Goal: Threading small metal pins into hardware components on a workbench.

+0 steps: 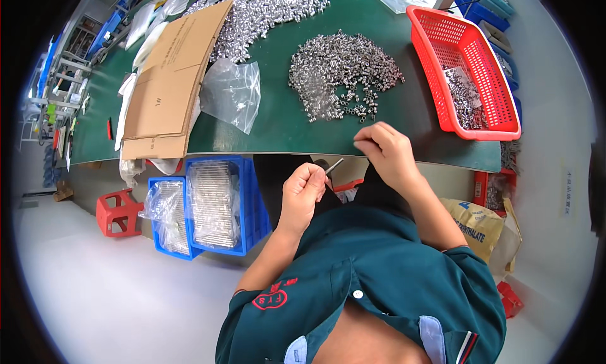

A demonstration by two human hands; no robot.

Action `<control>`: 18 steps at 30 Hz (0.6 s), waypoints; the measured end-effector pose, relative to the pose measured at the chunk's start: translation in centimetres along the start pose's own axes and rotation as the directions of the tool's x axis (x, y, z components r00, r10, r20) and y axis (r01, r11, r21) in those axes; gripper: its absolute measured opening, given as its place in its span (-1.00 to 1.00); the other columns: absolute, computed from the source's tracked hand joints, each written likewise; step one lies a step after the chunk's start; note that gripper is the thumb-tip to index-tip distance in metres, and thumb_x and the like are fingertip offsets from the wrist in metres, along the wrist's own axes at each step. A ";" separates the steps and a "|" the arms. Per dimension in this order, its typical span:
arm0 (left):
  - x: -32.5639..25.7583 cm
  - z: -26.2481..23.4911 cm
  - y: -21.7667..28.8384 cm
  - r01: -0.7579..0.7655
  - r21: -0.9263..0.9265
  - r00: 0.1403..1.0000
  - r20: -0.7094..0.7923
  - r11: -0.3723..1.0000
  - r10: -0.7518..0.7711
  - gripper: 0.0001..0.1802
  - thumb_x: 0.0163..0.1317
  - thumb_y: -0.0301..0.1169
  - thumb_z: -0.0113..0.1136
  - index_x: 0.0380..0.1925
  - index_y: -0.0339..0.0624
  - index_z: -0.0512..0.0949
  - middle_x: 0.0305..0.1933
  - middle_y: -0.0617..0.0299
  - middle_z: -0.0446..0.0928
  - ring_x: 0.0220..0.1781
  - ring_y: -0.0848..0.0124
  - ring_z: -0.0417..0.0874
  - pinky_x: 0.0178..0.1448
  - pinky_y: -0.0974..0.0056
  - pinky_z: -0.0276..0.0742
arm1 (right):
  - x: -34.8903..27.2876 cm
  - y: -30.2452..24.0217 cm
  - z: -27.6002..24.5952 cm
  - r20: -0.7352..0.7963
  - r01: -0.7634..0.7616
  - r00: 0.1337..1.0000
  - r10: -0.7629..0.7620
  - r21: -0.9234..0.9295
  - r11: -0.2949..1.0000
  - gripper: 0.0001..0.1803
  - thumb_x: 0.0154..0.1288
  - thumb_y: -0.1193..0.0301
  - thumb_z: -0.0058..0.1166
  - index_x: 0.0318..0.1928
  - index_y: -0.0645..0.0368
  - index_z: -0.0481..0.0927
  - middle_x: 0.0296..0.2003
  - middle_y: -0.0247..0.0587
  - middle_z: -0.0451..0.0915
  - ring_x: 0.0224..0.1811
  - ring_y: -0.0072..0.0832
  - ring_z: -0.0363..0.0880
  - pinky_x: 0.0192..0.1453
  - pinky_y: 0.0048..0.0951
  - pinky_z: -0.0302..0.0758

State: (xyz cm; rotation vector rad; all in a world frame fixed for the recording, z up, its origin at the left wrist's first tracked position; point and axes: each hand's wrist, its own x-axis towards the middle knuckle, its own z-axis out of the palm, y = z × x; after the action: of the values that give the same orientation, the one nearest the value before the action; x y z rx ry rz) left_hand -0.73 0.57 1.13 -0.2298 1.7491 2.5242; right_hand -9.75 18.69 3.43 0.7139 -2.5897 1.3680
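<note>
Nearby, red basket (442,23) with metal parts (464,99); blue crates (246,200) with bagged rods (211,203).

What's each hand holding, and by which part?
Left hand grips a thin metal rod by its lower end. Right hand is pinched at the table edge; contents can't be told.

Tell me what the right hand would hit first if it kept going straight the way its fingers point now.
The right hand rests at the green table's near edge, fingers pinched and pointing left and slightly away. Going straight on, it would probably cross bare green surface, passing just below the pile of small metal parts; depth is hard to judge.
</note>
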 end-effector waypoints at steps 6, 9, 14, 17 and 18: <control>0.1 0.4 -0.1 -0.024 0.079 1.000 0.018 0.997 0.022 -0.77 0.36 -0.34 0.02 -0.45 -0.23 0.42 -0.62 0.40 0.29 -0.59 0.64 0.24 -0.48 0.51 0.16 | -1.5 -1.3 0.4 0.350 -0.463 0.885 0.308 0.590 0.661 -0.91 0.23 0.51 0.12 -0.27 0.27 0.57 -0.46 -0.43 0.54 -0.45 -0.75 0.46 -0.34 -0.65 0.46; 0.0 0.3 -0.1 -0.021 0.096 1.000 0.017 0.995 0.019 -0.76 0.35 -0.33 0.03 -0.45 -0.23 0.43 -0.62 0.40 0.30 -0.59 0.64 0.25 -0.48 0.51 0.16 | -1.7 -1.5 0.3 0.351 -0.461 0.886 0.303 0.593 0.661 -0.89 0.21 0.52 0.13 -0.25 0.27 0.56 -0.46 -0.40 0.55 -0.45 -0.73 0.47 -0.34 -0.63 0.47; -0.1 0.1 -0.3 0.040 0.001 0.998 0.039 0.999 -0.040 -0.76 0.35 -0.31 0.04 -0.45 -0.21 0.43 -0.63 0.40 0.29 -0.59 0.64 0.24 -0.48 0.51 0.16 | -2.1 -2.2 0.6 0.101 -0.065 0.994 0.031 0.348 0.935 -0.89 0.13 0.64 0.13 -0.29 0.30 0.53 -0.43 -0.28 0.53 -0.43 -0.58 0.52 -0.34 -0.57 0.48; -0.2 -0.2 -0.2 0.100 -0.136 0.990 0.115 0.986 -0.084 -0.76 0.35 -0.31 0.03 -0.46 -0.21 0.43 -0.62 0.41 0.30 -0.59 0.65 0.24 -0.49 0.50 0.16 | -1.9 -2.3 0.4 0.014 0.136 0.989 -0.146 0.277 0.951 -0.87 0.07 0.67 0.12 -0.33 0.28 0.51 -0.42 -0.19 0.52 -0.43 -0.43 0.53 -0.36 -0.51 0.46; -0.3 -0.2 -0.1 0.097 -0.136 0.990 0.115 0.986 -0.082 -0.76 0.35 -0.31 0.03 -0.46 -0.21 0.43 -0.62 0.41 0.30 -0.59 0.65 0.24 -0.49 0.50 0.16 | -1.9 -2.5 0.0 0.114 0.008 0.993 -0.043 0.293 0.956 -0.88 0.08 0.67 0.12 -0.33 0.28 0.51 -0.43 -0.19 0.52 -0.44 -0.43 0.52 -0.37 -0.52 0.45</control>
State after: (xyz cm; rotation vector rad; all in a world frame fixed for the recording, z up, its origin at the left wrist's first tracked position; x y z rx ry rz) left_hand -0.37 0.45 0.99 -0.1694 1.4884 2.5464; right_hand -6.98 18.17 4.67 0.8920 -2.4792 1.7751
